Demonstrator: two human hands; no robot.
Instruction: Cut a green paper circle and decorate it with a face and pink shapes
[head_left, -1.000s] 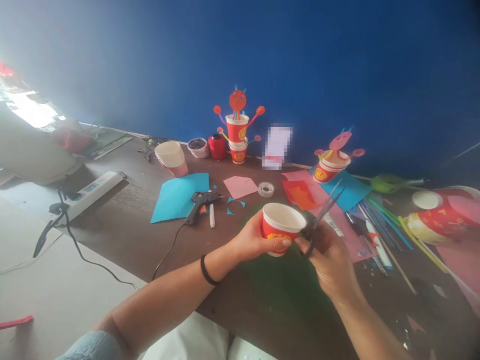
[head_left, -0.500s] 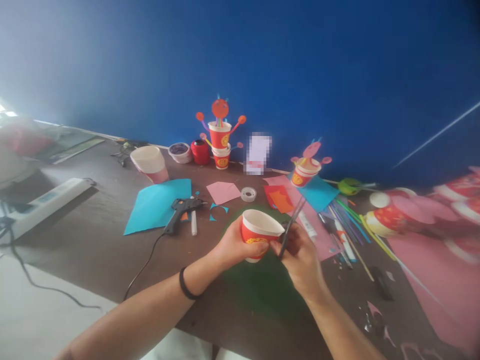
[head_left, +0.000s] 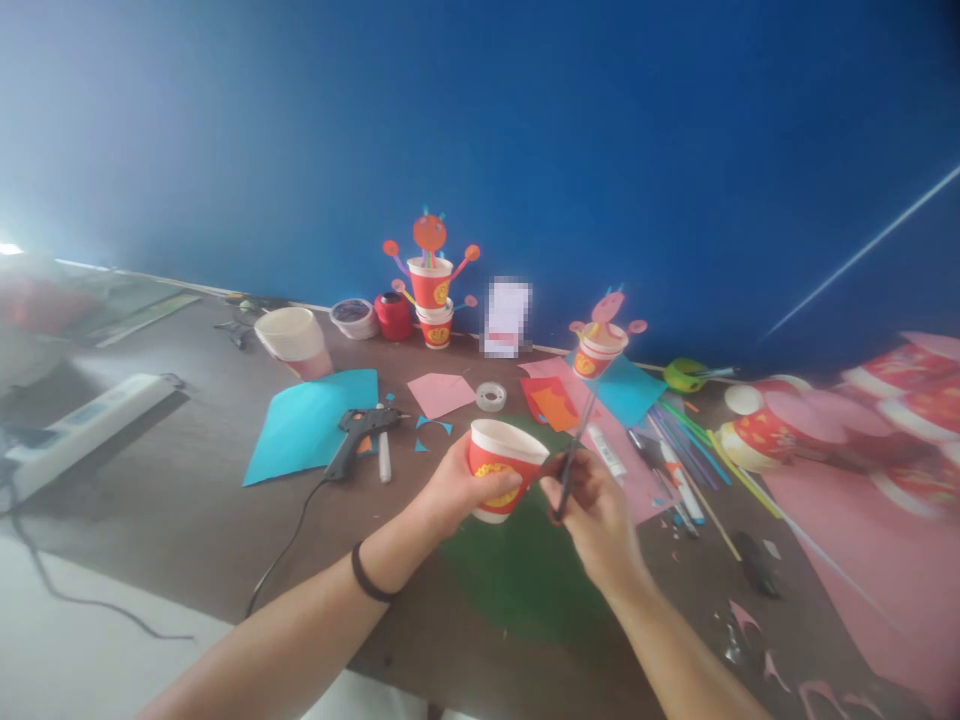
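Note:
My left hand (head_left: 459, 486) is wrapped round a red and white paper cup (head_left: 499, 462) with a yellow emblem. The cup's rim is squeezed to a point on its right side. In my right hand (head_left: 600, 510) is a pair of scissors (head_left: 571, 468), blades pointing up and away. The scissors stand just right of the cup's pointed edge, and a small gap seems to lie between them. Under both hands lies a dark green mat (head_left: 525, 590). Some fingers of my right hand are hidden behind the scissors.
On the left are a glue gun (head_left: 352, 435), blue paper (head_left: 300, 415), stacked cups (head_left: 292, 345) and a power strip (head_left: 97, 425). Cup figures (head_left: 431, 285) stand along the wall. Tape (head_left: 491, 397), markers (head_left: 682, 482), pipe cleaners (head_left: 690, 440) and pink paper (head_left: 877, 560) lie around.
The scissors and right hand have drawn slightly away from the cup's edge. The cup has turned a little, showing more of its emblem. My view has shifted slightly.

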